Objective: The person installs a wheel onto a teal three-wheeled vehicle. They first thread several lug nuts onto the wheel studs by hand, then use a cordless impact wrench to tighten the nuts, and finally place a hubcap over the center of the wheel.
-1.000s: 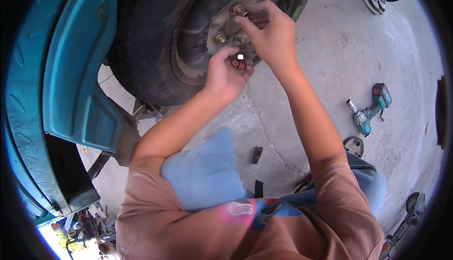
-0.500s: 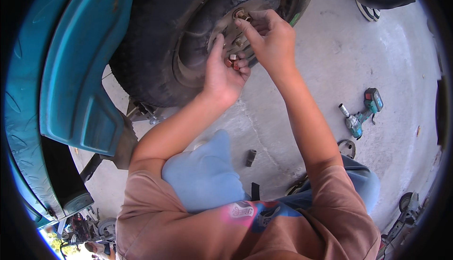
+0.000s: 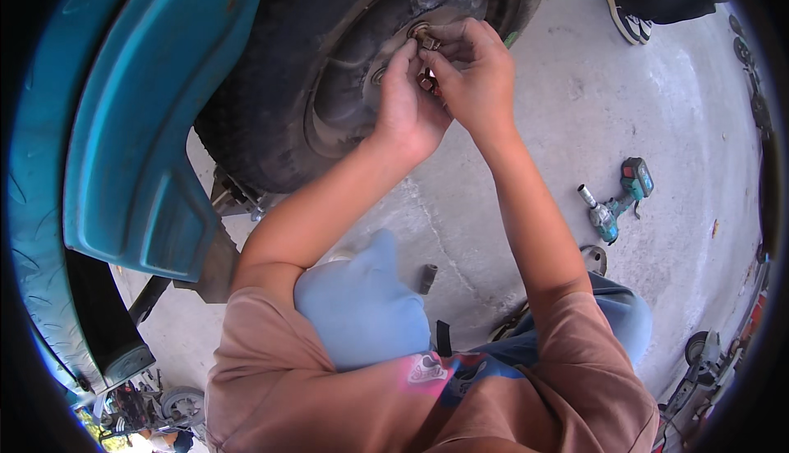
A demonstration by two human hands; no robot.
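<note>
A dusty wheel [image 3: 341,96] with a thick black tire [image 3: 271,83] stands ahead of me. My right hand [image 3: 481,83] is at the hub, thumb and fingers pinching a rusty lug nut [image 3: 428,42] at one of the wheel studs. Just below and left of it, my left hand [image 3: 409,118] is cupped around several reddish lug nuts [image 3: 426,82], its thumb raised toward the same stud. The right hand partly covers the left fingers and the nuts. Whether the pinched nut sits on the thread I cannot tell.
A teal fender [image 3: 156,124] rises at the left. On the concrete floor at right lie a teal cordless impact wrench [image 3: 608,215] and a round metal part [image 3: 593,259]. A dark socket [image 3: 428,278] lies near my knee. Another person's shoe [image 3: 626,18] shows at upper right.
My left hand, with its lug nuts, has moved up and right, close against my right hand. The right hand stays at the same stud. The view has shifted slightly.
</note>
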